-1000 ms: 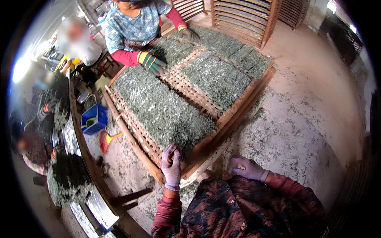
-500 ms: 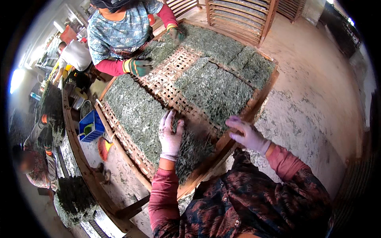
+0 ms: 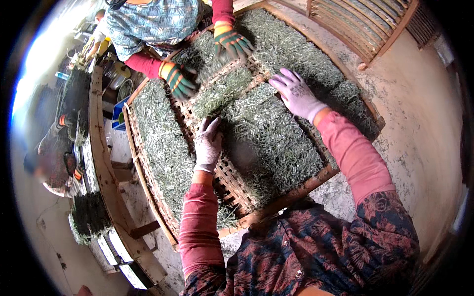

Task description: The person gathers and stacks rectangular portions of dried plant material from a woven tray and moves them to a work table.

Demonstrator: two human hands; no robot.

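A wide woven tray [image 3: 236, 186] holds rectangular mats of dark green, needle-like leaves that look like tea. My left hand [image 3: 208, 144], in a pale glove, hovers at or touches the bare weave by the left edge of the middle leaf mat [image 3: 271, 143]; its fingers are spread. At that mat's far right edge lies my right hand [image 3: 298, 97], also gloved, with fingers stretched out over the leaves. Neither hand visibly grips anything. A looser patch of leaves [image 3: 222, 92] sits just beyond my left hand.
Across the tray, a co-worker's striped gloved hands [image 3: 177, 81] work on the leaves. The tray has a wooden rim [image 3: 301, 191]. A slatted rack [image 3: 363, 22] stands at the far right. At left are a long wooden bench [image 3: 106, 172] and a blue crate [image 3: 118, 114].
Both my hands have moved farther across the tray. Leaves formerly beside my left hand now join the middle mat, baring weave nearby. The co-worker's hands moved closer, and loose leaves cover formerly bare weave.
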